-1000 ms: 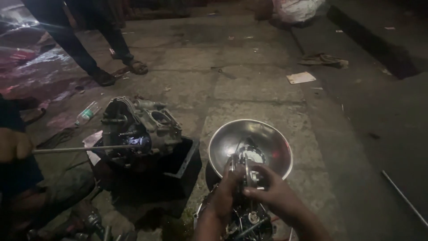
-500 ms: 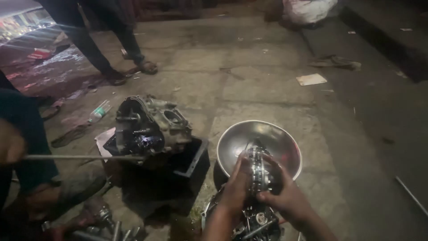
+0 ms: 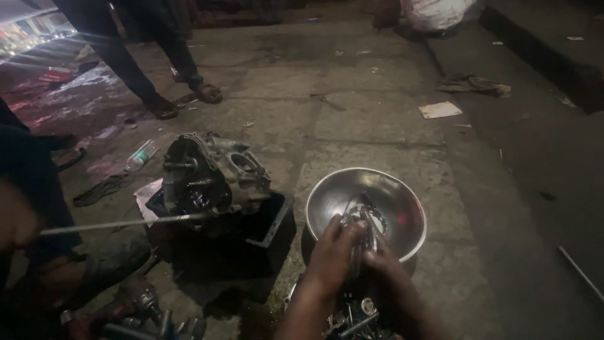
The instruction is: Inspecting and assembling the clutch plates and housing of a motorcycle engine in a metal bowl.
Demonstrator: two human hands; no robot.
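Over the last second I see my view swing left and tip down a little: the steel bowl (image 3: 368, 211) now sits further right in the frame, and the engine case (image 3: 211, 176) on its black tray (image 3: 264, 236) has drifted toward the middle. My left hand (image 3: 333, 249) and right hand (image 3: 384, 261) have lifted the shiny metal part (image 3: 362, 220) higher, so it now stands over the bowl's near rim rather than below it. The long rod (image 3: 126, 223) held by the person at the left edge has slid lower against the engine case.

Hands (image 3: 352, 249) grip metal part (image 3: 363, 220) (blurred).
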